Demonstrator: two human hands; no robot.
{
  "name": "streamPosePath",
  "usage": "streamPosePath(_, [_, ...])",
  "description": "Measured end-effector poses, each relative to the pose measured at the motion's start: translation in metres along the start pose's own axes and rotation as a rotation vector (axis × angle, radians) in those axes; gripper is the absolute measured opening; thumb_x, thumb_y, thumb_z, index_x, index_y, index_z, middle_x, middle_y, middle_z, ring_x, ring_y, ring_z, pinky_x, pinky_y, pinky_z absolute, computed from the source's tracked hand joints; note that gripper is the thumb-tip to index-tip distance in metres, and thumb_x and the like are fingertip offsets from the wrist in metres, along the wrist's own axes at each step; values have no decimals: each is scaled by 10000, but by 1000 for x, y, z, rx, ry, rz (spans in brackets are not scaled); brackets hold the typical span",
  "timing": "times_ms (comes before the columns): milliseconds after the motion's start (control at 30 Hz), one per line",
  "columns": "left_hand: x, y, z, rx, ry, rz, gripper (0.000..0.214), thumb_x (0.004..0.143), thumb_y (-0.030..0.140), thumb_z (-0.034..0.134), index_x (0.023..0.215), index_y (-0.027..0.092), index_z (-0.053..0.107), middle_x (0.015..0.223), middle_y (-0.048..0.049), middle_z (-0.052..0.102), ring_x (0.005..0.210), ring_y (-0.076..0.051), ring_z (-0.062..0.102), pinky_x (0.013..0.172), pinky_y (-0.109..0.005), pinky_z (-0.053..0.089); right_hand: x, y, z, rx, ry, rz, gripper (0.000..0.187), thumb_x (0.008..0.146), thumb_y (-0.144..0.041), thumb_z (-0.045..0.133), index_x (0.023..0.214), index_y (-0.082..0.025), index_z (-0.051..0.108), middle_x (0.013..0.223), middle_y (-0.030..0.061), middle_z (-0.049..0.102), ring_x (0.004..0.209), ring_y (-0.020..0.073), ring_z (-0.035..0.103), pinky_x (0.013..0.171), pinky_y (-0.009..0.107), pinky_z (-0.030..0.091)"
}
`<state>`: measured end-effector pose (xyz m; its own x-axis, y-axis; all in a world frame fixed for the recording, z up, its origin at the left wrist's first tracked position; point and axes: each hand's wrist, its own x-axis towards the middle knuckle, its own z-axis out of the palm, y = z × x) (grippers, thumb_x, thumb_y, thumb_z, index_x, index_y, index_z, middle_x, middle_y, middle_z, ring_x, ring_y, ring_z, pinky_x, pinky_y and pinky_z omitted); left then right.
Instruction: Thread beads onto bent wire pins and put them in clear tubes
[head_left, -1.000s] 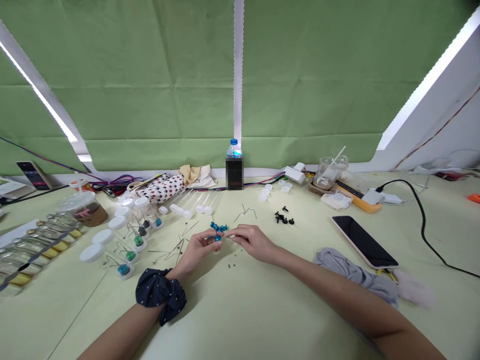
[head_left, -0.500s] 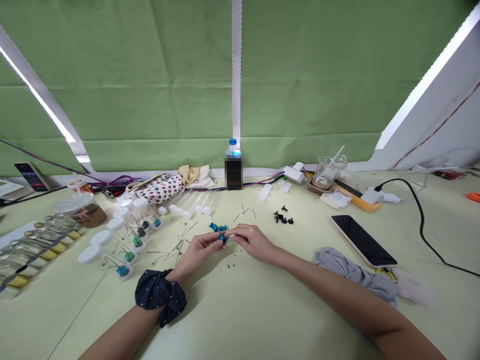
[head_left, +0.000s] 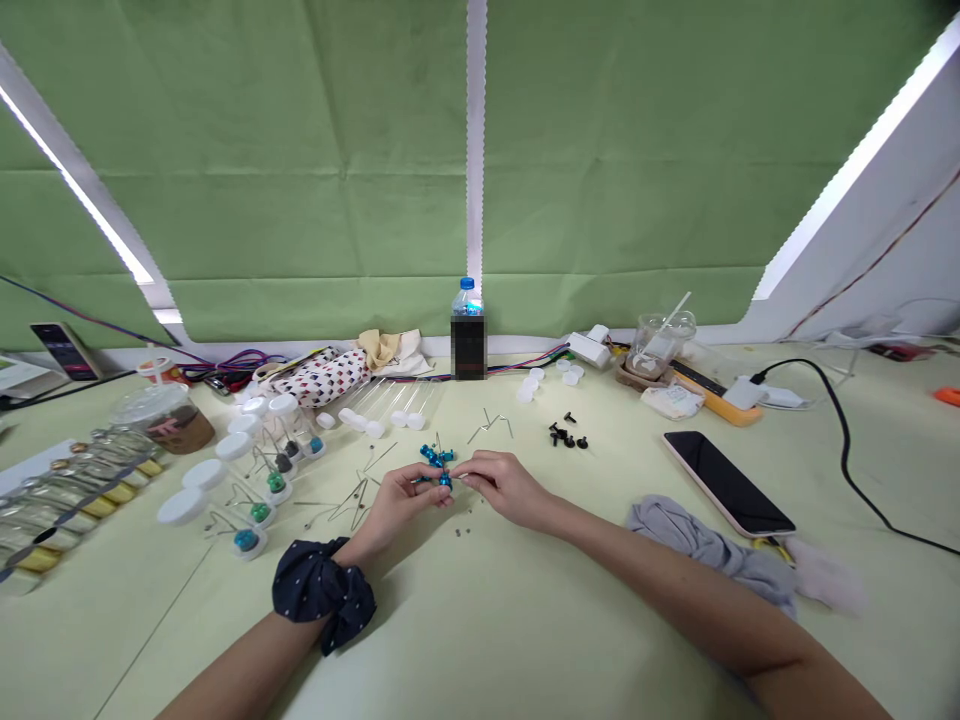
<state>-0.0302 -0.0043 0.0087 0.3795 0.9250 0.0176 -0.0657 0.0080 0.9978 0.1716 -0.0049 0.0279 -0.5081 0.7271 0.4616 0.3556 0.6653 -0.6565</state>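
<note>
My left hand [head_left: 396,504], a dark dotted scrunchie on its wrist, pinches a small blue metal piece [head_left: 445,481] at the middle of the table. My right hand [head_left: 501,484] meets it from the right, its fingertips pinched on the same piece or on a thin wire at it; which one I cannot tell. A few more blue pieces [head_left: 433,455] lie just behind the fingers. Bent metal wires [head_left: 491,424] lie behind and loose pins [head_left: 352,500] to the left.
Clear tubes with white caps [head_left: 259,470] and a row of jars [head_left: 82,490] stand on the left. Black screws [head_left: 568,436], a phone [head_left: 727,484], a grey cloth [head_left: 705,548] and a black cable [head_left: 847,440] lie on the right. A water bottle [head_left: 469,330] stands at the back.
The hands have drawn slightly closer together and the blue piece has turned between the fingertips; otherwise nothing has moved.
</note>
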Motion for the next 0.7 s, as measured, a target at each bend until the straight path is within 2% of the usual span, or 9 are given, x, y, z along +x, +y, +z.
streamPosePath(367, [-1,0,2,14,14,43,199,704,209,706,854,128,603,733,-33,680,648,-134,632,630,-257,490,0,1,2,-40,2,-35,244,880,-141,460,1003,-194,664,782,44,610,715,138,561,675,244,435])
streamPosePath(700, [-2,0,4,26,40,49,223,674,209,724,825,138,577,742,-28,665,647,-148,639,616,-275,508,-1,4,3,-75,40,-59,170,871,-164,489,922,-177,651,777,43,591,705,136,546,665,242,426])
